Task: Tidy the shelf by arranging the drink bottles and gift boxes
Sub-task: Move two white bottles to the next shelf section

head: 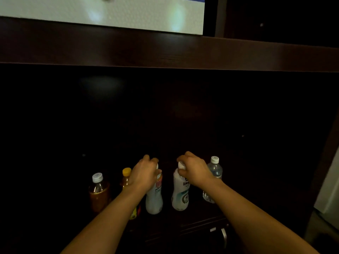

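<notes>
Dark glossy wood shelf point(192, 219) in a dim room carries five upright plastic bottles. Left hand point(145, 174) pinches the pink-labelled bottle point(154, 197) at its cap; right hand point(195, 170) pinches the white bottle point(180, 193) likewise.

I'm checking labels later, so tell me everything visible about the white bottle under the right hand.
The white bottle stands upright on the dark shelf, an opaque, waisted plastic body with dark lettering and a pale teal emblem. The right hand grips its white cap from above. It stands apart from its neighbours.
</notes>
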